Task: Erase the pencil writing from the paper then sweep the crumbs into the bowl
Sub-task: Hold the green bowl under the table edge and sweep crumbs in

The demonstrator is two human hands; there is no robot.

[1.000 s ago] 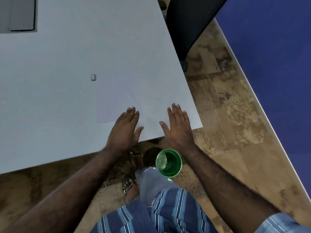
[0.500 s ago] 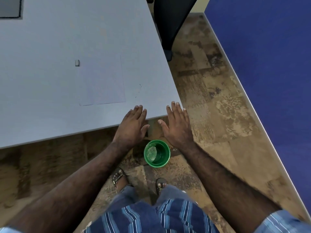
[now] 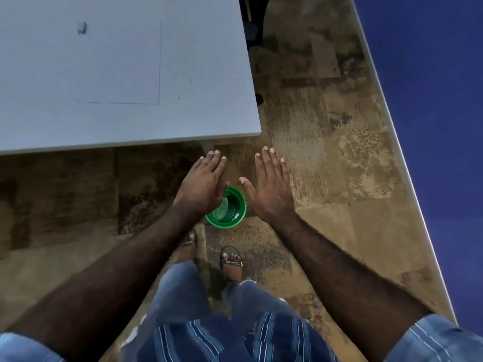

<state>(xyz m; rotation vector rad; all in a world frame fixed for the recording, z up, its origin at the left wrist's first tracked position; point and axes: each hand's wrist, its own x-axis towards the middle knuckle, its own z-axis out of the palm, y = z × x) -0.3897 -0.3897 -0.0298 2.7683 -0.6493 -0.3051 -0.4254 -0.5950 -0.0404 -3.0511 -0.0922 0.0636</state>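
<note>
Both grips empty: left hand (image 3: 202,185) and right hand (image 3: 270,189) flat, fingers straight, above green bowl (image 3: 232,212) on floor (image 3: 326,158). Paper (image 3: 117,64) and eraser (image 3: 82,27) on tabletop (image 3: 209,74), well apart from hands.

No text, number or brand can be read anywhere in this view. The sandal (image 3: 231,262), on the floor below the two hands, carries a thin yellow strip across its strap with dark marks on it, but they are too small and blurred to make out. The paper (image 3: 109,64), on the desk (image 3: 209,121) up and to the left of the hands, shows no legible writing; only a few faint dark specks lie on the desk just right of its edge. The green bowl (image 3: 236,218) between the hands bears no visible label.
</note>
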